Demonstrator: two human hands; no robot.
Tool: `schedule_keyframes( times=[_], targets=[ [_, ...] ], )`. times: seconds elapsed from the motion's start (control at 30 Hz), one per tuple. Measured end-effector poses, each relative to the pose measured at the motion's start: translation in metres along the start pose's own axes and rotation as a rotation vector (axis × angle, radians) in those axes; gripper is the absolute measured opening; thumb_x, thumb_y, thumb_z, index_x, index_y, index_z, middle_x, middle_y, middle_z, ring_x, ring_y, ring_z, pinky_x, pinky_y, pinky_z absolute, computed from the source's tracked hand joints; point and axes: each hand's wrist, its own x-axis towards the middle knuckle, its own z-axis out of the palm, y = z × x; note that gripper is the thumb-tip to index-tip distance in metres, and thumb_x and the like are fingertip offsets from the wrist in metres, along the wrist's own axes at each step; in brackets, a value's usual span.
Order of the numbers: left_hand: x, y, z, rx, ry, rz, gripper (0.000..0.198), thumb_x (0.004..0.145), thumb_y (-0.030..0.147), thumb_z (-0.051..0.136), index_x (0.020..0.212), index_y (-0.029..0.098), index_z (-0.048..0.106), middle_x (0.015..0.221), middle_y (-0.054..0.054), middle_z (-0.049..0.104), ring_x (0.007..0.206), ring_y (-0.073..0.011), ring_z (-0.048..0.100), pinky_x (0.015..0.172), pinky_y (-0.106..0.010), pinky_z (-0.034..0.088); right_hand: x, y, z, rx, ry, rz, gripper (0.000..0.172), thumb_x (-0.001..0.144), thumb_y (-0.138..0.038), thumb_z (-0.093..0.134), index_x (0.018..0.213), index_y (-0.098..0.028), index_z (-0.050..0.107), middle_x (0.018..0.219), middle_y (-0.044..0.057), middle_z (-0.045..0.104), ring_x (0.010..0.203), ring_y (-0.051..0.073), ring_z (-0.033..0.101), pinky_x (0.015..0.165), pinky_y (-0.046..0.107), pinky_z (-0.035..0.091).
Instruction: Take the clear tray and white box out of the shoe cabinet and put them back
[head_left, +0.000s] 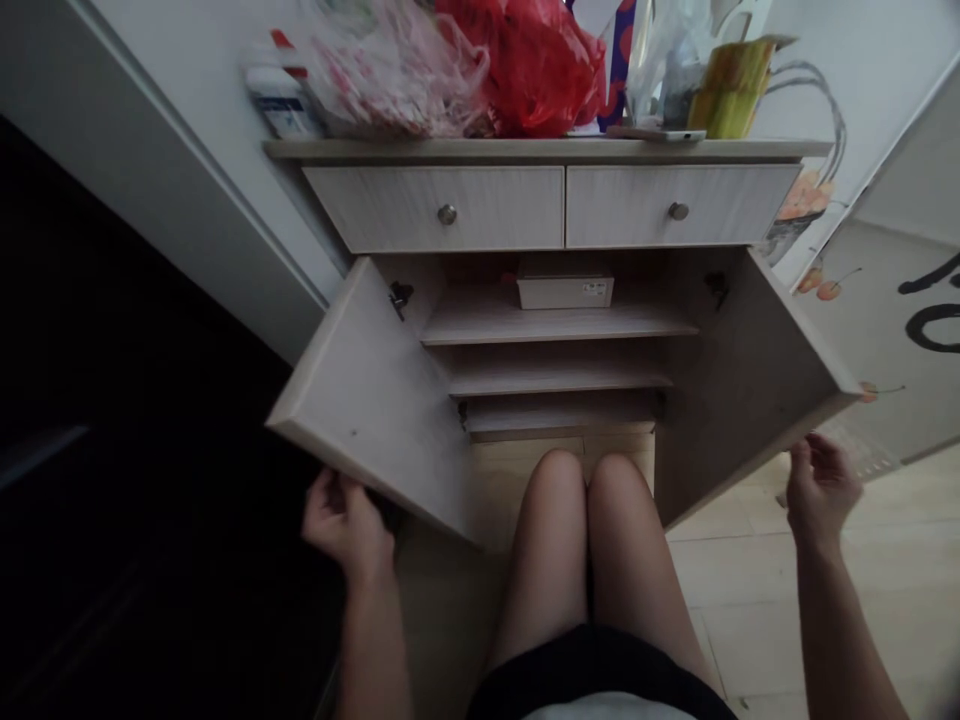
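A pale wood-grain cabinet (pixel 435 150) stands before me with both lower doors swung outward. At the free edge of the left cabinet door (pixel 367 410), my left hand (pixel 346 525) is closed, its fingers curled behind the panel and partly hidden. My right hand (pixel 821 488) is closed at the outer side of the right cabinet door (pixel 765 380), thumb and fingers near its edge. Whatever handles sit on the outer faces are hidden. Inside, a small whitish box (pixel 562 288) rests on the upper shelf (pixel 465 320), with lower shelves beneath.
Two shut drawers (pixel 495 210) with round knobs lie above the doors. On top are a red plastic bag (pixel 536 70), a clear bag (pixel 397 80), white bottles (pixel 281 100), a phone-like flat object (pixel 656 133) and a yellow container (pixel 727 90). My knees face the opening.
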Motion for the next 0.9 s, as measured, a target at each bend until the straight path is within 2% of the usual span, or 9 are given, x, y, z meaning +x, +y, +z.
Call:
schedule_keyframes(
  times=[0.17, 0.33, 0.47, 0.63, 0.77, 0.9],
  targets=[
    [-0.028, -0.008, 0.022, -0.015, -0.232, 0.168, 0.034, 0.073, 0.050, 0.067, 0.085, 0.018, 0.066, 0.085, -0.005, 0.066, 0.086, -0.0217, 0.067, 0.082, -0.037, 0.056, -0.022, -0.034, 0.032, 0.106, -0.216, -0.118, 0.032, 0.080, -0.057, 0.059, 0.087, -0.026, 0.064, 0.086, 0.011, 0.071, 0.082, 0.028, 0.069, 0.083, 0.049, 0.054],
    [-0.056, -0.005, 0.053, -0.041, -0.357, 0.084, 0.043, 0.073, 0.056, 0.068, 0.088, 0.016, 0.068, 0.085, -0.008, 0.071, 0.078, -0.0197, 0.068, 0.076, -0.033, 0.055, -0.039, -0.071, 0.065, 0.160, -0.299, -0.171, 0.033, 0.083, -0.056, 0.057, 0.087, -0.023, 0.063, 0.084, 0.009, 0.070, 0.079, 0.025, 0.068, 0.079, 0.043, 0.054],
    [-0.079, 0.005, 0.090, -0.079, -0.490, 0.087, 0.040, 0.075, 0.053, 0.069, 0.089, 0.016, 0.070, 0.082, -0.008, 0.073, 0.072, -0.0195, 0.068, 0.070, -0.031, 0.055, -0.048, -0.089, 0.099, 0.179, -0.368, -0.196, 0.038, 0.085, -0.059, 0.054, 0.087, -0.022, 0.062, 0.085, 0.009, 0.070, 0.076, 0.023, 0.068, 0.076, 0.040, 0.054],
    [-0.098, 0.023, 0.148, -0.001, -0.674, 0.187, 0.021, 0.082, 0.038, 0.067, 0.087, 0.018, 0.071, 0.086, -0.009, 0.074, 0.078, -0.0202, 0.068, 0.077, -0.031, 0.052, -0.052, -0.111, 0.151, 0.146, -0.487, -0.203, 0.039, 0.088, -0.059, 0.050, 0.088, -0.021, 0.060, 0.090, 0.009, 0.072, 0.077, 0.023, 0.068, 0.069, 0.035, 0.051],
    [-0.104, 0.033, 0.188, 0.105, -0.751, 0.287, 0.009, 0.084, 0.027, 0.066, 0.086, 0.018, 0.070, 0.086, -0.009, 0.073, 0.080, -0.0200, 0.067, 0.079, -0.031, 0.049, -0.051, -0.130, 0.189, 0.086, -0.543, -0.217, 0.037, 0.091, -0.056, 0.046, 0.089, -0.022, 0.058, 0.091, 0.008, 0.072, 0.076, 0.021, 0.068, 0.067, 0.032, 0.047],
    [-0.108, 0.035, 0.215, 0.160, -0.780, 0.318, 0.010, 0.086, 0.026, 0.065, 0.088, 0.017, 0.070, 0.087, -0.010, 0.072, 0.082, -0.0207, 0.067, 0.080, -0.031, 0.047, -0.050, -0.139, 0.217, 0.038, -0.565, -0.236, 0.032, 0.095, -0.050, 0.045, 0.091, -0.021, 0.058, 0.096, 0.008, 0.072, 0.077, 0.019, 0.067, 0.067, 0.029, 0.044]
  ],
)
